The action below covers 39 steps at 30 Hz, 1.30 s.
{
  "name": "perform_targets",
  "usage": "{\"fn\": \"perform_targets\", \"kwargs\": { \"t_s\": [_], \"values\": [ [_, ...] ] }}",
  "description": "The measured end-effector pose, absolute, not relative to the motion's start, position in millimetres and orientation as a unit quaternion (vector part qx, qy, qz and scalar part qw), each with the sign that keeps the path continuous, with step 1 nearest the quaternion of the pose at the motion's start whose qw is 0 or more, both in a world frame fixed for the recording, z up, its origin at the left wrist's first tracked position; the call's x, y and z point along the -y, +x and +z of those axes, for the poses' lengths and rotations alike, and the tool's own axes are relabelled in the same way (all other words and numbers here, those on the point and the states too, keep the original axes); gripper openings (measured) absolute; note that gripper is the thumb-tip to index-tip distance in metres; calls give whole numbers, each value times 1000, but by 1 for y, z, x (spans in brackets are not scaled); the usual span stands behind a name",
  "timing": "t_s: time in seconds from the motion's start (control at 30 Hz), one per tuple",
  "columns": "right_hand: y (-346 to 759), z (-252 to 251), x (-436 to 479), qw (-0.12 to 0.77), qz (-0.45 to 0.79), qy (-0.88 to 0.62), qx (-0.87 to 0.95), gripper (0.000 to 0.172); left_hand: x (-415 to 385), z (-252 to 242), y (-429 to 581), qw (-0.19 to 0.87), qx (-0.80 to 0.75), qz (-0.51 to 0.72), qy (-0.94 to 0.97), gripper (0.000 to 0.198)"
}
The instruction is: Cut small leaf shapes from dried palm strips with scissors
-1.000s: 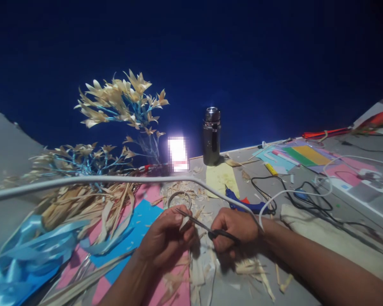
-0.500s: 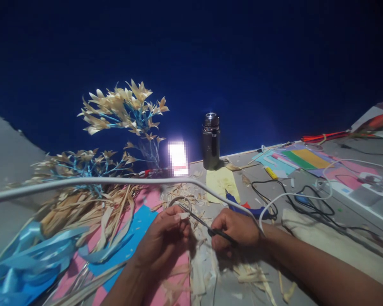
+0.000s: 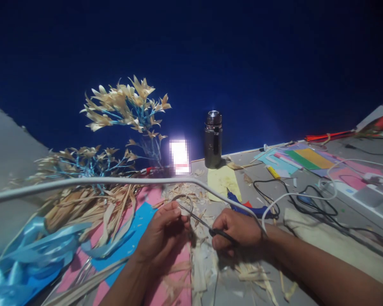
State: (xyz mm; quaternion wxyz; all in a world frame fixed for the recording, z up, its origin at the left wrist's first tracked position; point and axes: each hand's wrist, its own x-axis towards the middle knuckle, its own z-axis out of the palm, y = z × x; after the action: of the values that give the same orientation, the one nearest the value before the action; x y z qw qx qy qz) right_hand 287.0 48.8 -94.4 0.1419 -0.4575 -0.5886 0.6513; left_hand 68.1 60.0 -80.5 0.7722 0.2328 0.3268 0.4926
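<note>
Black-handled scissors (image 3: 196, 218) are gripped in my right hand (image 3: 239, 231), their blades pointing up and left. The blade tips reach the fingertips of my left hand (image 3: 162, 227). Those fingers are pinched together on a small pale piece of dried husk, now almost wholly hidden by them. Below and around both hands lie husk scraps (image 3: 252, 274) on the table, and a pink sheet (image 3: 178, 280) is under my left hand. A blue glue gun (image 3: 253, 211) rests just beyond my right hand.
A dark flask (image 3: 213, 146) stands at the back, right of a glaring, pixelated light. Husk flowers on blue stems (image 3: 124, 106) rise at the left, above blue ribbon (image 3: 35, 255). A white cable (image 3: 115, 180) crosses in front. A power strip (image 3: 367, 204) and black cords lie right.
The pale husk piece at my left fingertips has gone mostly out of sight. The scissor blades have turned slightly, and more bare metal shows. The whole view has shifted a little.
</note>
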Motion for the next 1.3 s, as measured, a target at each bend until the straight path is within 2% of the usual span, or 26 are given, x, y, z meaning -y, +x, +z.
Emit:
{"fn": "perform_targets", "kwargs": {
  "t_s": [0.4,0.83,1.03,1.3],
  "values": [
    [287,-97,-50,141,659,-448,588,34,-60,-79,70,754,-332,504,260,14],
    [289,-111,-51,163,698,-404,569,40,-58,-79,72,756,-338,501,251,14],
    [290,-109,-51,143,704,-395,572,47,-58,-83,72,768,-332,501,223,13],
    [290,-113,-51,146,705,-400,567,48,-59,-87,71,764,-338,505,214,13]
  ]
}}
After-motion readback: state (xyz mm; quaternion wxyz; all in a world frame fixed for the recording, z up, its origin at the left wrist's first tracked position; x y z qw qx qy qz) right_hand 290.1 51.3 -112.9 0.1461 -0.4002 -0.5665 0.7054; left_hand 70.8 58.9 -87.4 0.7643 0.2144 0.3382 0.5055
